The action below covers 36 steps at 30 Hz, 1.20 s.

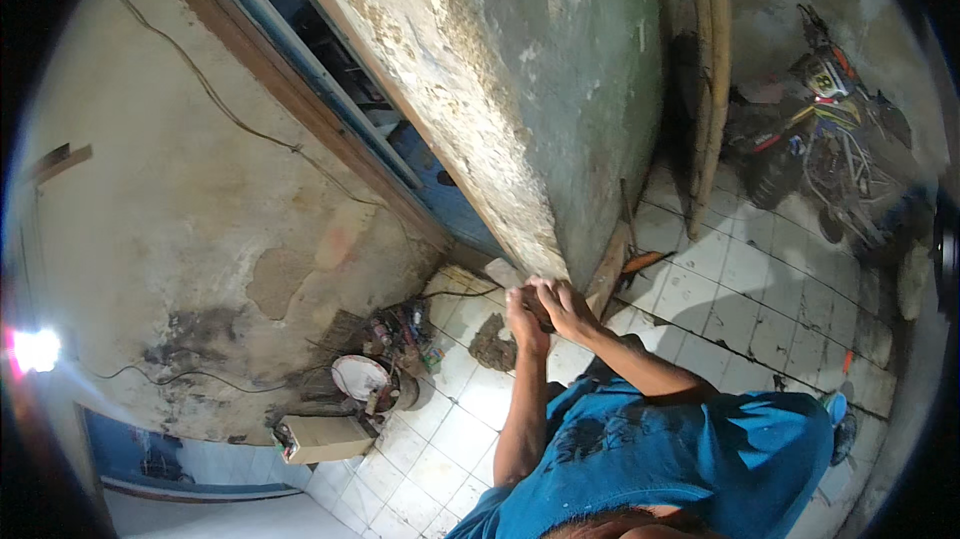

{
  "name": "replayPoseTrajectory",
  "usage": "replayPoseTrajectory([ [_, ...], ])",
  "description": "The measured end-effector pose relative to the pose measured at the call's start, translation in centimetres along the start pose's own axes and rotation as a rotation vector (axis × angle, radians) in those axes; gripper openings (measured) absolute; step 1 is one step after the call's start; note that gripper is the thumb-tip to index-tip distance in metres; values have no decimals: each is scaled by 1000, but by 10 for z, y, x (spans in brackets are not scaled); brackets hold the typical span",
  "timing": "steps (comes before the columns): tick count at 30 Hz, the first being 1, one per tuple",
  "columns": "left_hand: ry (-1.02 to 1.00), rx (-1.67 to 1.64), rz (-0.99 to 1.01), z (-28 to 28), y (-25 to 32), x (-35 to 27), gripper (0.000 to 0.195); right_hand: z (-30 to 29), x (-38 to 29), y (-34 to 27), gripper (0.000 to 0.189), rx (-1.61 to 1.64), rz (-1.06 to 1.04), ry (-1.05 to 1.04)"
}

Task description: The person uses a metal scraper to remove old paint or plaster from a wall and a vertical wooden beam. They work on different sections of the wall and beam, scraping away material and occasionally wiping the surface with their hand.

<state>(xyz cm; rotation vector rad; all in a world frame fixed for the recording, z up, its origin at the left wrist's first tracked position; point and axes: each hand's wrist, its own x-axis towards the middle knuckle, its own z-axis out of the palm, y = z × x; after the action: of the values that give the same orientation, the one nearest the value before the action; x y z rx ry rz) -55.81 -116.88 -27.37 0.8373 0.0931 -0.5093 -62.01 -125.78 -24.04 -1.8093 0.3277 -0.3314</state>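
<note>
My left hand and my right hand are together in front of my body, close to the base of the peeling wall corner. Between them they hold a dark brown lump, mostly covered by my fingers. It looks like mud or clay, but its material cannot be settled. Just left of my left hand, a larger brown clump lies on the white floor tiles. A pale block sits beyond my fingertips by the door threshold.
On the left, a cardboard box and a white round dish stand among clutter by the wall. An orange object lies right of the corner. Farther right are upright bamboo poles and a motorcycle.
</note>
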Motion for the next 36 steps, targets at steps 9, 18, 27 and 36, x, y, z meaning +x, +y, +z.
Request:
replayPoseTrajectory([
  [9, -190, 771, 512, 108, 43, -30, 63, -64, 19, -58, 47, 217, -235, 294],
  [18, -27, 796, 847, 204, 110, -3, 54, -83, 114, -121, 49, 97, -616, 506],
  [27, 116, 1023, 1231, 260, 162, -20, 53, -144, 162, -186, 52, 216, -557, 460],
  [36, 223, 1229, 1697, 378, 251, -8, 75, -192, 210, -217, 55, 269, -476, 434],
])
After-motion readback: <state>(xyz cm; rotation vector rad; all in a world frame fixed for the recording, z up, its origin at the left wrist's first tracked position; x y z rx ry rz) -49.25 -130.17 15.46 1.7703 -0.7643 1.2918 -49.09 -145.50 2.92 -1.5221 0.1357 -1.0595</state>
